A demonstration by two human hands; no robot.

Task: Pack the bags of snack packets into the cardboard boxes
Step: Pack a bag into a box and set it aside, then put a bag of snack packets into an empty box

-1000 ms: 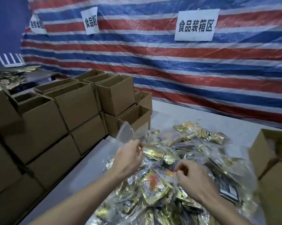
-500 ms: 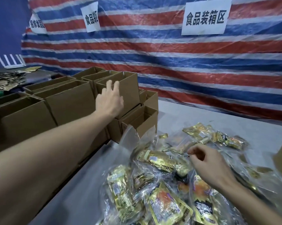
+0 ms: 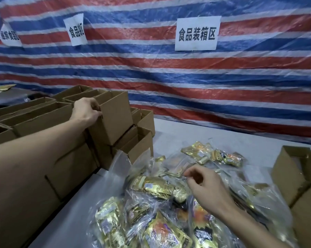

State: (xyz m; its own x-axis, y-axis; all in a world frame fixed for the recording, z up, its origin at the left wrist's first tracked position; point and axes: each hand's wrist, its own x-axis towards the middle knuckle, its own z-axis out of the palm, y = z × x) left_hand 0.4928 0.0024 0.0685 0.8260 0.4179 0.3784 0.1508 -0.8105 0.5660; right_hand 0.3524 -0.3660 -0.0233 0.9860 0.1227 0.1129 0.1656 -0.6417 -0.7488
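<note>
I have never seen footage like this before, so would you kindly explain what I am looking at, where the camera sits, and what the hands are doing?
There is no machine here: a person wears a camera on the head, so the single view looks forward and down over their own arms. The left hand has a grip on the corner of an open cardboard box atop a stack of similar boxes. The right hand hovers with curled fingers over the clear bags of snack packets heaped on the grey table; whether it pinches the plastic is unclear. Another open box stands at the right. Behind hangs a striped tarp with paper signs.
</note>
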